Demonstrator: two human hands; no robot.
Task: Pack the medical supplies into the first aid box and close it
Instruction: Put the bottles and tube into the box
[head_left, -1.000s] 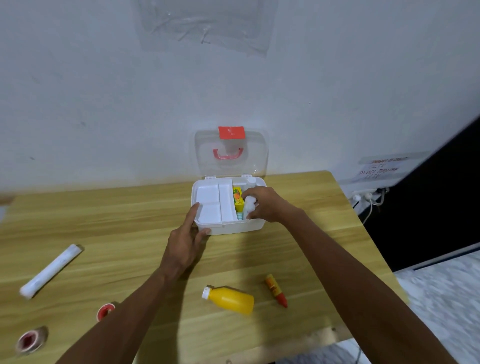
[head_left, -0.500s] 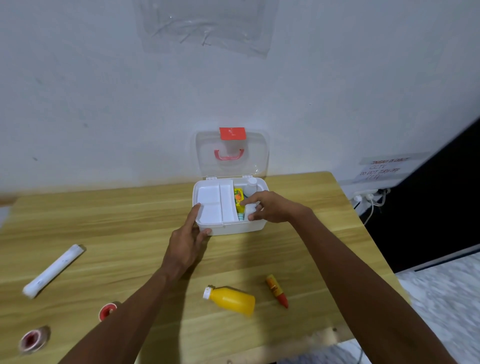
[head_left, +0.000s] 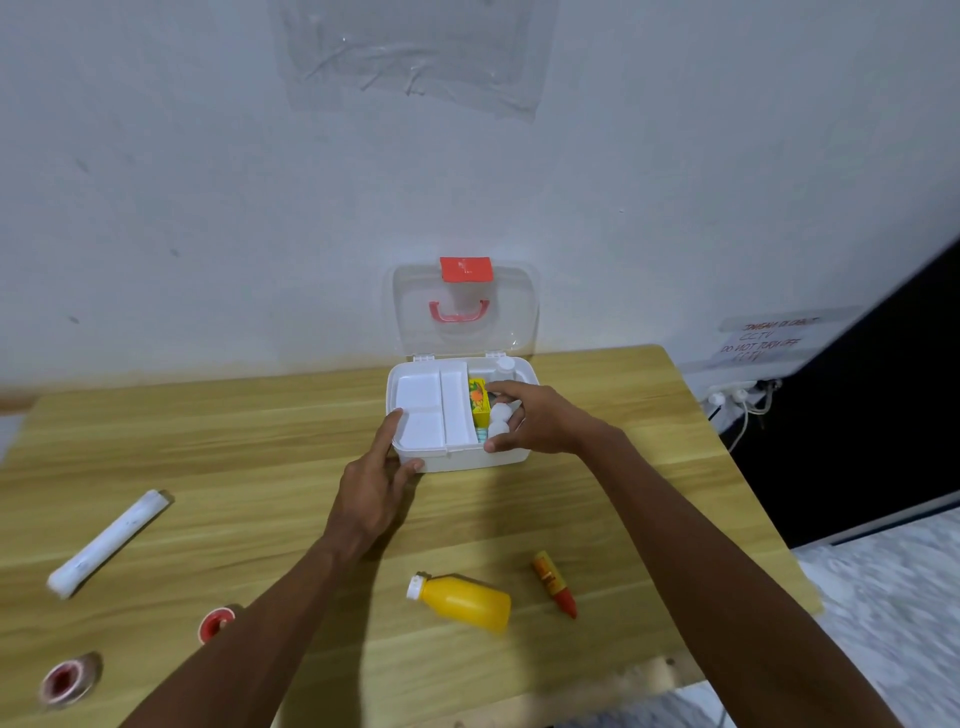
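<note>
While the left hand (head_left: 376, 486) is bracing the first aid box (head_left: 511, 453) with spread fingers, the right hand's (head_left: 537, 421) fingers are curling loosely over white items (head_left: 498, 420) inside.

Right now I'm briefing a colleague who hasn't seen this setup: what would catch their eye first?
The white first aid box at the table's far edge, its clear lid standing open against the wall. The left hand steadies its front corner while the right hand reaches into its right compartment. Nearer, a yellow bottle and a red-tipped tube lie unpacked on the wood.
</note>
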